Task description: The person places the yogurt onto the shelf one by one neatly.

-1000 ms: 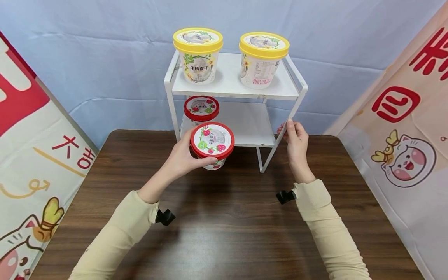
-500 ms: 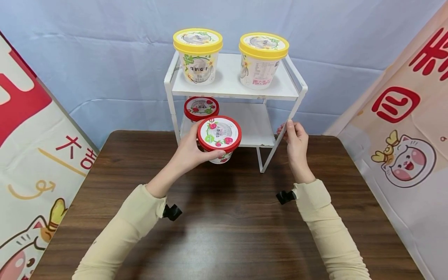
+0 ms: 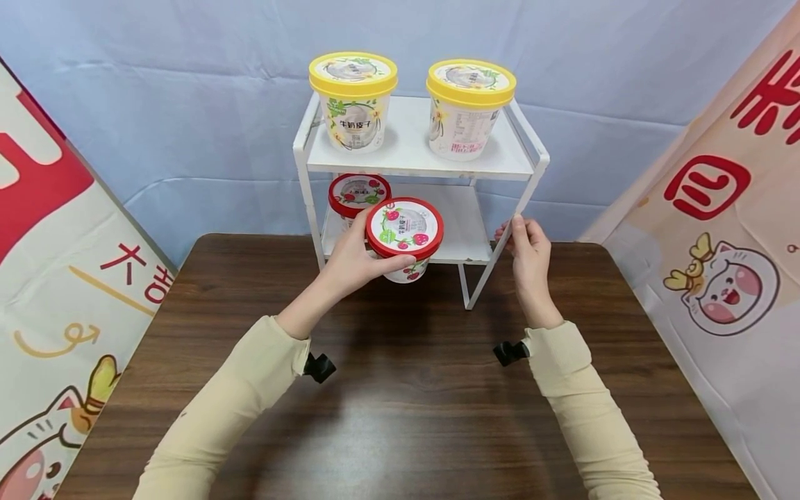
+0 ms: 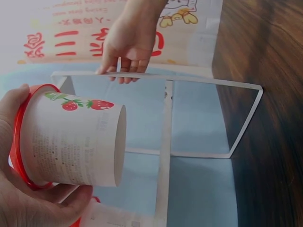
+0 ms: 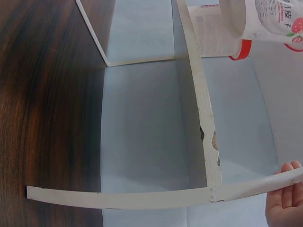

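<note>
My left hand [image 3: 356,257] grips a paper tub with a red lid [image 3: 405,228] and strawberry print, thumb across the front and fingers round the far side. The tub is in front of the lower shelf [image 3: 459,226] of a white two-tier rack [image 3: 419,169]. In the left wrist view the tub [image 4: 78,137] lies sideways across the frame, its base towards the rack. My right hand [image 3: 530,251] holds the rack's right front post, thumb in front and fingertips behind it. A second red-lidded tub [image 3: 360,193] stands at the left of the lower shelf, partly hidden.
Two yellow-lidded tubs [image 3: 354,104] stand on the upper shelf, the right one [image 3: 469,114] with its label text facing front. The rack stands at the back of a dark wooden table [image 3: 400,389]. Printed banners [image 3: 719,264] flank the table, and a pale blue cloth [image 3: 219,104] hangs behind.
My left hand has carried the red-lidded tub to the right and up the view, towards the lower shelf. The right hand stays on the post.
</note>
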Motion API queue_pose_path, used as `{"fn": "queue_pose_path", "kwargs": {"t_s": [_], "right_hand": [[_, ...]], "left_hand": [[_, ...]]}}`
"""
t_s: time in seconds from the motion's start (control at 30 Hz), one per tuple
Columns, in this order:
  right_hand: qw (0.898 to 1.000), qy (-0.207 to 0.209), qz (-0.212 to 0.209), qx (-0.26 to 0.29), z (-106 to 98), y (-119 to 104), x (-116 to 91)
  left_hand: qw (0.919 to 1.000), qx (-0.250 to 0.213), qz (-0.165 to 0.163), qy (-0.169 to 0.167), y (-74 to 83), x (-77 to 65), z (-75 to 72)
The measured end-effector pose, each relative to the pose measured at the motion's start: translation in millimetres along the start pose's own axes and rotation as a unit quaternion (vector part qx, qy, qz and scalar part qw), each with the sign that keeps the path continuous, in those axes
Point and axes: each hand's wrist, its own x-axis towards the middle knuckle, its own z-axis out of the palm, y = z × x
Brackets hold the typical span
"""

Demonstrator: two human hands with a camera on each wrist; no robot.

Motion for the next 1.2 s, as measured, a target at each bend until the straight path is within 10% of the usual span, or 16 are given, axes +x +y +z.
{"fn": "queue_pose_path", "kwargs": {"t_s": [1.2], "right_hand": [[1.0,0.012,0.004,-0.014,1.4,-0.3,0.9]], "left_hand": [[0.9992,0.03,-0.025,0.009,4.0,42.8,34.2]]}}
